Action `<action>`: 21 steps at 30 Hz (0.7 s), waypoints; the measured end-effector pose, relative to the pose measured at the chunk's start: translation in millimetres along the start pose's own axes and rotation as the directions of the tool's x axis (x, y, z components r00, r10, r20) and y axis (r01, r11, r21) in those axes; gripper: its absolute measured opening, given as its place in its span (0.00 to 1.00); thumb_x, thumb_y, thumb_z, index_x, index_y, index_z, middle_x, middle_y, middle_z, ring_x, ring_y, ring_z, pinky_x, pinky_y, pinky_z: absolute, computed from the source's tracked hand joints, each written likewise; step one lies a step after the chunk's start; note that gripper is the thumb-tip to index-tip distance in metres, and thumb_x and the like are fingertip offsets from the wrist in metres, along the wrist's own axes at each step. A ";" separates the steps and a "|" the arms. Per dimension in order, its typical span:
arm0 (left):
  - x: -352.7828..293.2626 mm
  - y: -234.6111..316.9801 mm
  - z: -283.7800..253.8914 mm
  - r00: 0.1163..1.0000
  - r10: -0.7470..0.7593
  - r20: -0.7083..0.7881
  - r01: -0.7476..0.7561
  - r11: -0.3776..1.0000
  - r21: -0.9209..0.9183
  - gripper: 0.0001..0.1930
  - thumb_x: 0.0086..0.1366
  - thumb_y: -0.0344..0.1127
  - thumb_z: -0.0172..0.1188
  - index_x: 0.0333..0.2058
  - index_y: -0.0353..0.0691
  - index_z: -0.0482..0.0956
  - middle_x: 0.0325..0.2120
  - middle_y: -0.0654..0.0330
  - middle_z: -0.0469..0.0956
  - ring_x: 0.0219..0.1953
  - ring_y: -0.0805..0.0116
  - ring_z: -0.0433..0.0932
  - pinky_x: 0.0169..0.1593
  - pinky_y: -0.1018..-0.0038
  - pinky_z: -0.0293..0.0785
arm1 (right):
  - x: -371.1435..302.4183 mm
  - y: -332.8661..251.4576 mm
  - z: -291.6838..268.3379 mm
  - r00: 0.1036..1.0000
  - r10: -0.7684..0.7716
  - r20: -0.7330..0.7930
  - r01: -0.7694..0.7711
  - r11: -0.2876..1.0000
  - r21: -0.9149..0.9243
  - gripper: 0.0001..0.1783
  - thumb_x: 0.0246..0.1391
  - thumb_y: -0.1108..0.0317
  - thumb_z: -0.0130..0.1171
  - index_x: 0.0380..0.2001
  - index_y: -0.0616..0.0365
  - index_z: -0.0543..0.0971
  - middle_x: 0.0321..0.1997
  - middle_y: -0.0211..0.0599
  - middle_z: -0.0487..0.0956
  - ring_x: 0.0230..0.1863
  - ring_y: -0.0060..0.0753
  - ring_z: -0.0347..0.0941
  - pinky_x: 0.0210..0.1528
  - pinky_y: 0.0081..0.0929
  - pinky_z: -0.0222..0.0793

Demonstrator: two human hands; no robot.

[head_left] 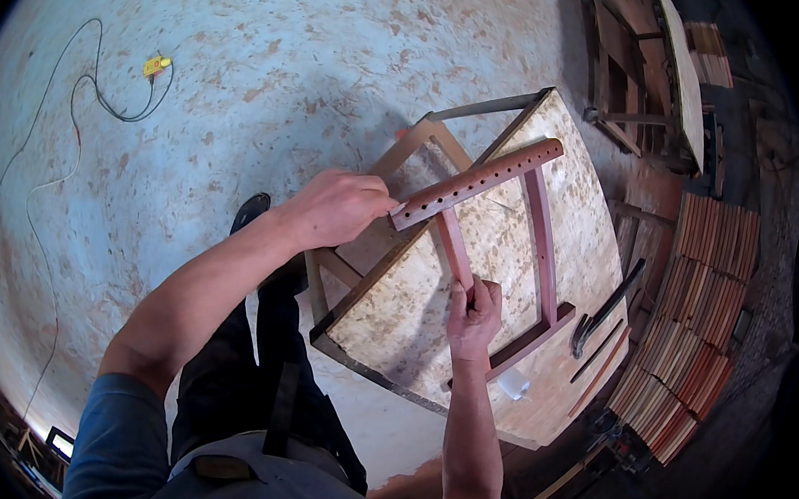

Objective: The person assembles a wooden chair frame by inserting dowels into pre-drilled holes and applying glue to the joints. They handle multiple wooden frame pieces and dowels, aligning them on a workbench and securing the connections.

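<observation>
A reddish-brown wooden frame (541, 242) lies tilted over a worn, stained worktable (384, 328). Its upper rail (480, 181) carries a row of dark round holes, and two legs run from it toward a darker lower rail (543, 339). My right hand (476, 319) is wrapped round the nearer leg, partway down. At the rail's left end is my left hand (342, 207), its fingers pinched together; a small pale tip shows at the fingertips beside the rail end, too small to name.
A hammer (606, 308), a thin dark rod (598, 351) and a thin wooden strip (600, 370) lie on the table's right part, with a whitish translucent piece (513, 383) nearby. Stacked wooden slats (700, 301) stand beyond. A yellow socket box (156, 66) with cable rests on the floor.
</observation>
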State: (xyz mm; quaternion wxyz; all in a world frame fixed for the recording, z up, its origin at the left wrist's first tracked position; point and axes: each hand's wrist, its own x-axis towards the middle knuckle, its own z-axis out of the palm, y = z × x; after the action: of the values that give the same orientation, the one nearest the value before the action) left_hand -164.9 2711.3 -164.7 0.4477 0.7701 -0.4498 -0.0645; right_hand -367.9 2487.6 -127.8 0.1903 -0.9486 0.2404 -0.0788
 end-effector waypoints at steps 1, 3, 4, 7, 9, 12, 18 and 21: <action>-0.2 0.0 0.8 1.000 -0.002 -0.006 0.002 1.000 -0.005 0.06 0.57 0.27 0.61 0.33 0.39 0.83 0.31 0.61 0.81 0.33 0.61 0.80 0.34 0.68 0.78 | 0.3 -0.4 -0.3 1.000 0.004 0.005 -0.004 1.000 0.006 0.12 0.49 0.67 0.67 0.37 0.57 0.82 0.28 0.35 0.74 0.28 0.34 0.72 0.32 0.30 0.70; -1.3 -0.4 1.7 1.000 -0.025 -0.007 0.025 0.999 -0.028 0.06 0.57 0.28 0.60 0.33 0.39 0.83 0.31 0.60 0.81 0.33 0.60 0.80 0.35 0.68 0.78 | 0.7 -1.2 -0.9 1.000 0.013 0.014 -0.013 1.000 0.018 0.12 0.49 0.67 0.67 0.37 0.57 0.82 0.28 0.35 0.74 0.28 0.34 0.72 0.32 0.30 0.70; -1.2 0.0 1.9 0.999 -0.037 -0.008 0.036 0.999 -0.039 0.06 0.57 0.28 0.60 0.33 0.39 0.83 0.31 0.60 0.81 0.33 0.60 0.80 0.35 0.68 0.78 | 0.7 -0.8 -0.9 1.000 0.013 0.014 -0.014 1.000 0.018 0.12 0.49 0.67 0.67 0.37 0.57 0.82 0.28 0.35 0.74 0.28 0.34 0.72 0.32 0.30 0.70; 0.7 2.2 2.8 0.999 -0.052 0.000 0.052 0.998 -0.033 0.06 0.58 0.27 0.60 0.33 0.39 0.83 0.31 0.60 0.81 0.33 0.60 0.81 0.35 0.68 0.78 | 0.9 -0.3 -1.7 1.000 0.005 0.009 -0.005 1.000 0.019 0.12 0.49 0.67 0.67 0.37 0.57 0.82 0.28 0.35 0.74 0.27 0.34 0.72 0.32 0.30 0.70; 4.6 6.4 4.7 0.996 -0.081 -0.022 0.080 0.996 -0.037 0.06 0.58 0.27 0.59 0.33 0.39 0.83 0.31 0.59 0.81 0.33 0.59 0.81 0.35 0.68 0.78 | 1.7 -1.6 -3.5 1.000 -0.014 0.001 0.014 1.000 0.025 0.12 0.49 0.67 0.67 0.37 0.57 0.82 0.28 0.35 0.74 0.27 0.34 0.72 0.32 0.30 0.70; 10.7 6.5 1.9 0.996 -0.093 0.013 0.094 0.992 -0.087 0.06 0.59 0.26 0.58 0.33 0.37 0.83 0.32 0.58 0.81 0.34 0.57 0.81 0.36 0.67 0.78 | 2.5 -1.5 -3.9 1.000 0.001 0.019 -0.001 1.000 0.017 0.11 0.49 0.67 0.67 0.37 0.57 0.83 0.29 0.35 0.75 0.27 0.33 0.72 0.32 0.30 0.70; 15.6 7.0 -12.9 0.953 -0.209 0.220 0.243 0.960 -0.141 0.07 0.61 0.26 0.56 0.35 0.36 0.83 0.34 0.55 0.80 0.37 0.55 0.80 0.40 0.65 0.77 | 2.2 -3.6 -6.4 0.998 0.035 0.045 -0.034 0.999 -0.020 0.11 0.49 0.67 0.66 0.37 0.57 0.82 0.29 0.35 0.75 0.27 0.34 0.73 0.32 0.30 0.70; 13.9 7.7 -13.7 0.954 -0.194 0.228 0.230 0.963 -0.141 0.08 0.61 0.27 0.55 0.35 0.36 0.83 0.34 0.54 0.79 0.37 0.54 0.80 0.41 0.65 0.77 | 1.9 -4.1 -4.8 0.999 0.032 0.022 -0.032 0.999 0.004 0.11 0.49 0.67 0.67 0.37 0.57 0.82 0.29 0.35 0.75 0.27 0.34 0.73 0.32 0.30 0.70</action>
State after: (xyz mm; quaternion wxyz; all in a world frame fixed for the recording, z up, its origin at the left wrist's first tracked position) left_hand -154.8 2708.0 -146.6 0.4503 0.7627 -0.4024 -0.2314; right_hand -365.7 2488.4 -121.7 0.1960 -0.9450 0.2532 -0.0660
